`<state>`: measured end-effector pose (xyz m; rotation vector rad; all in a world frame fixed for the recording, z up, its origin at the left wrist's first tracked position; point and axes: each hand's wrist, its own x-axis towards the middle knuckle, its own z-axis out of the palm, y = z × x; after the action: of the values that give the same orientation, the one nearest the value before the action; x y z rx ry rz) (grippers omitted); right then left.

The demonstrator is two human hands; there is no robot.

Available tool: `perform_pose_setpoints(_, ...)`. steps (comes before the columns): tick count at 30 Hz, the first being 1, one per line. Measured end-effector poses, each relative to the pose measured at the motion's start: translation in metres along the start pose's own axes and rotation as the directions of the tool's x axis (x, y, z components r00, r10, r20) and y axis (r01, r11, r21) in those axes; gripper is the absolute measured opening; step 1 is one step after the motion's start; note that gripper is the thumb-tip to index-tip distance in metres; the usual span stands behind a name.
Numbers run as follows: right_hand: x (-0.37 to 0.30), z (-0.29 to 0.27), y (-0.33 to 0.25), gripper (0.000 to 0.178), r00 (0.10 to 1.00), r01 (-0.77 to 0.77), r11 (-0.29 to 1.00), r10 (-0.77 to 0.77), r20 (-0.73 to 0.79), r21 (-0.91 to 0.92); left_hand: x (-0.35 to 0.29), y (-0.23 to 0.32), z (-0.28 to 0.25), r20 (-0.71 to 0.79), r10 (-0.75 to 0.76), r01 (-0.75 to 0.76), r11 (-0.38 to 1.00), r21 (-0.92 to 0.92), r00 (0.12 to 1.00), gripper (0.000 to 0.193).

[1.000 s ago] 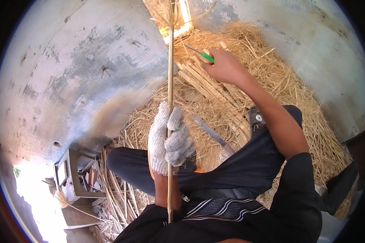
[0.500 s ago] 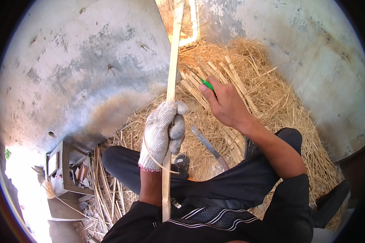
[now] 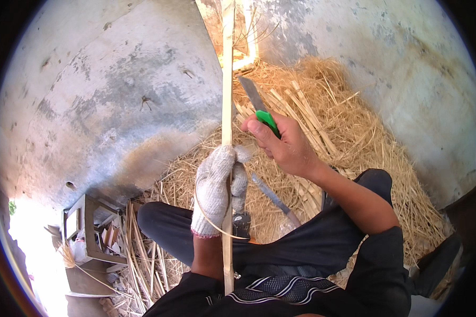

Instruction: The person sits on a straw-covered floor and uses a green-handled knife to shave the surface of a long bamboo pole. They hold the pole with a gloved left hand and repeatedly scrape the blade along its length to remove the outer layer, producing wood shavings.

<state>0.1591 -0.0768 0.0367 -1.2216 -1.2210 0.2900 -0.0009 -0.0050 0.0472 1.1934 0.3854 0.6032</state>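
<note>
My left hand (image 3: 214,185), in a whitish knitted glove, is closed round a long pale bamboo strip (image 3: 227,100). The strip stands lengthwise in front of me, running from my lap past the top of the view. A thin curled sliver (image 3: 209,217) hangs against the glove. My bare right hand (image 3: 288,145) grips a knife (image 3: 254,95) with a green handle. Its broad grey blade points up and to the left, just right of the strip and apart from it.
Fine shavings (image 3: 365,142) heap up against the walls, with split strips (image 3: 312,119) lying on them. A second long blade (image 3: 272,193) lies between my legs. At the left stands a boxy frame (image 3: 92,230) holding scraps, beside loose slivers (image 3: 137,248).
My right hand has come down and slightly left, and the knife has turned so its blade shows broadside. My left hand has shifted a little lower and right with the strip.
</note>
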Motion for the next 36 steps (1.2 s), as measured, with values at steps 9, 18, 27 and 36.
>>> perform_pose_setpoints(9, 0.006, -0.011, -0.01, 0.021, 0.994, -0.012, 1.0, 0.009, -0.107, -0.02, -0.025, -0.004, 0.01, 0.219, -0.084, 0.053, 0.988, 0.142, 0.972, 0.033)
perform_pose_setpoints(18, 0.002, -0.024, -0.006, 0.026, 0.936, 0.298, 0.804, -0.352, -0.009, -0.515, -0.047, 0.002, 0.012, 0.1, -0.254, 0.249, 0.967, 0.054, 0.962, 0.038)
perform_pose_setpoints(27, -0.005, -0.007, 0.002, 0.02, 0.832, 0.477, 0.537, -0.532, 0.159, -0.695, -0.046, 0.001, 0.017, 0.14, -0.285, 0.307, 0.936, -0.171, 0.948, 0.044)
perform_pose_setpoints(36, 0.027, -0.001, 0.037, 0.018, 0.892, 0.203, 0.429, -0.452, -0.014, -0.88, -0.041, -0.019, 0.008, 0.35, -0.213, 0.372, 0.788, -0.49, 0.912, 0.044)
